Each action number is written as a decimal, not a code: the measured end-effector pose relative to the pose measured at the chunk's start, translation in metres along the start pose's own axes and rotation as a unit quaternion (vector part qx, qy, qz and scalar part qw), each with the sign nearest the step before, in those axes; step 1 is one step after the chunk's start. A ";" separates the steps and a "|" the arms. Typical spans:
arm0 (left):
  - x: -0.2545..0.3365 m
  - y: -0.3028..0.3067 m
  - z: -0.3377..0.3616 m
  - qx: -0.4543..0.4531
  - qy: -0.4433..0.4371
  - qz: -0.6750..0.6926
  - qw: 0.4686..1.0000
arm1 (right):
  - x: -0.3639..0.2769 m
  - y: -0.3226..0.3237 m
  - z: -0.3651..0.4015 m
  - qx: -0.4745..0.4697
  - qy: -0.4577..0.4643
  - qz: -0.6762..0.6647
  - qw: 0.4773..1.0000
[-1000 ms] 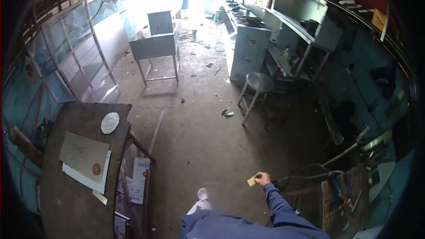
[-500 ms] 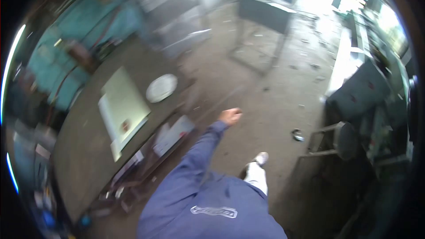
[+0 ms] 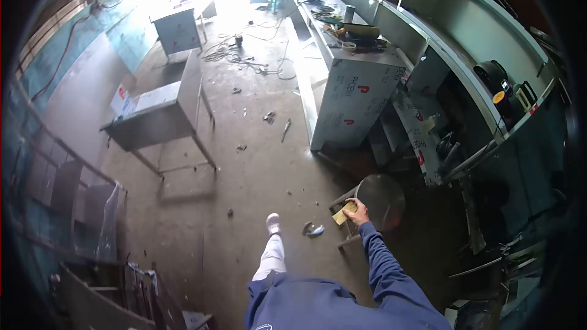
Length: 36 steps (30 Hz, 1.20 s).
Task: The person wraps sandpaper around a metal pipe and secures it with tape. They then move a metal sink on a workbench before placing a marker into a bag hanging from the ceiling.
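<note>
So the right hand [image 3: 359, 211] has its fingers curled in around a small yellowish piece [image 3: 343, 214], gripping it near one side so the rest sticks out. Can't tell what the left hand is doing, it's out of view. From this angle the piece sits in front of a round metal stool [image 3: 386, 201], can't tell if they touch. Some blue-grey scrap [image 3: 315, 230] lies on the floor [image 3: 257, 165] near the stool, and a metal counter [image 3: 350, 102] stands beyond.

Flat yellowish piece [image 3: 343, 214] in right fingers [image 3: 356, 214]
</note>
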<state>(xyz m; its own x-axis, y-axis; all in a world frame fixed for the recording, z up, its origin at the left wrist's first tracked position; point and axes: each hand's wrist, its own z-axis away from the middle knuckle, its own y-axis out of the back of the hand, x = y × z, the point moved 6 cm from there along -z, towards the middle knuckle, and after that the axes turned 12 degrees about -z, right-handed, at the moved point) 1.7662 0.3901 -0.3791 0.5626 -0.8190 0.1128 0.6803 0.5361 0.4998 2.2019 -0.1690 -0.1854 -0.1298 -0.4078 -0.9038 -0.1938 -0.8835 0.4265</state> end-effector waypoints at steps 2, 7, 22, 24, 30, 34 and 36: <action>0.030 0.051 -0.054 -0.007 0.007 -0.002 1.000 | 0.000 -0.014 -0.048 0.000 -0.040 -0.058 0.998; 0.162 0.323 -0.239 0.180 0.035 0.030 0.983 | 0.007 -0.015 -0.116 0.152 -0.062 -0.174 0.971; 1.054 0.751 -0.067 0.309 -0.722 -0.028 0.619 | 0.041 -0.023 -0.244 0.422 -0.162 -0.575 0.682; 1.107 0.733 -0.051 0.317 -0.751 -0.085 0.573 | 0.041 -0.029 -0.275 0.459 -0.109 -0.603 0.644; 1.216 0.694 -0.049 0.360 -0.760 -0.162 0.516 | -0.058 -0.018 -0.321 0.455 0.022 -0.554 0.697; 1.286 0.652 -0.130 0.279 -0.749 -0.222 0.558 | -0.141 -0.012 -0.303 0.584 -0.040 -0.492 0.644; 1.257 0.656 -0.068 0.224 -0.819 -0.168 0.501 | -0.179 -0.012 -0.296 0.638 -0.052 -0.410 0.649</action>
<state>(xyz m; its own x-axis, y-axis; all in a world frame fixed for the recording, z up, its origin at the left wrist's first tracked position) 2.9510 -0.2738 0.0323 -0.9382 -0.1133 0.3271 0.2267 0.5129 0.8280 2.5156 -0.1536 -0.0395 0.4748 0.1558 -0.8662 -0.8784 0.1439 -0.4556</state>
